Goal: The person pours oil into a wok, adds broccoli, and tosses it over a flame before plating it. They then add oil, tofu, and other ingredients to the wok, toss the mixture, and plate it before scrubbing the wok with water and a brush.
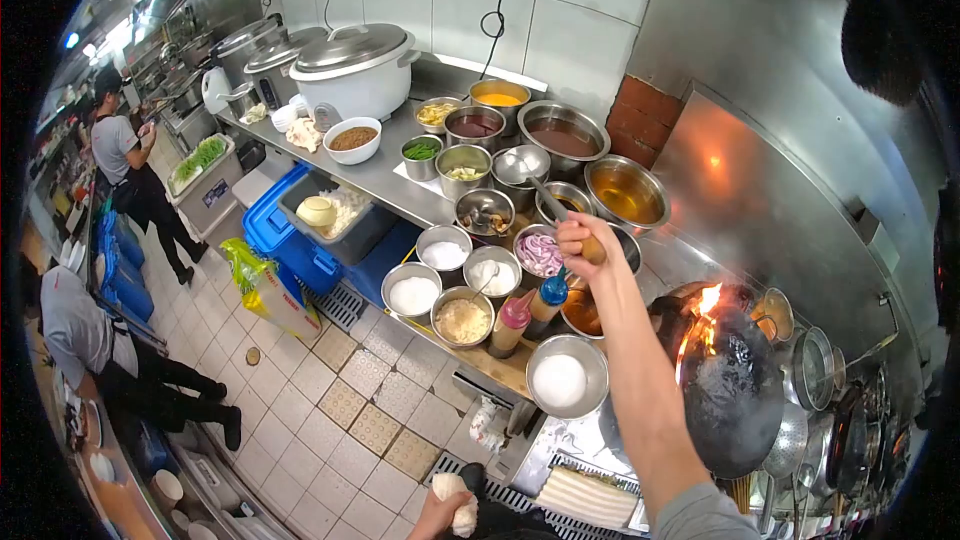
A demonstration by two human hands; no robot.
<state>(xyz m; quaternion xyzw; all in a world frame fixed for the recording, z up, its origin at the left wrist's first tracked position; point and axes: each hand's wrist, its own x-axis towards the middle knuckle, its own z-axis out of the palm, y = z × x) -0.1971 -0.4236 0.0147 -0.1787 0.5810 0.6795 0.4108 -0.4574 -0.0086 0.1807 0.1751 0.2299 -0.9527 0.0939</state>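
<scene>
My right hand (582,240) grips the wooden handle of a metal ladle (521,165), reaching out over the seasoning bowls. The ladle's round bowl is over the pots at the back, beside a large pot of brown liquid (562,131). Below my hand stand a squeeze bottle with a blue cap (550,292) and a bowl of sliced purple onion (540,253). Low in the view, my left hand (436,518) is closed on a bunched white cloth (456,504). Right of my forearm, a black wok (735,395) smokes, with flames (705,315) at its far rim.
Bowls of white powder (559,380) line the counter's near edge. A pot of amber liquid (627,192) stands near the steel wall. Strainers (812,368) hang at the right. Two people (120,155) stand along the left side. A blue bin (290,230) is beside the counter.
</scene>
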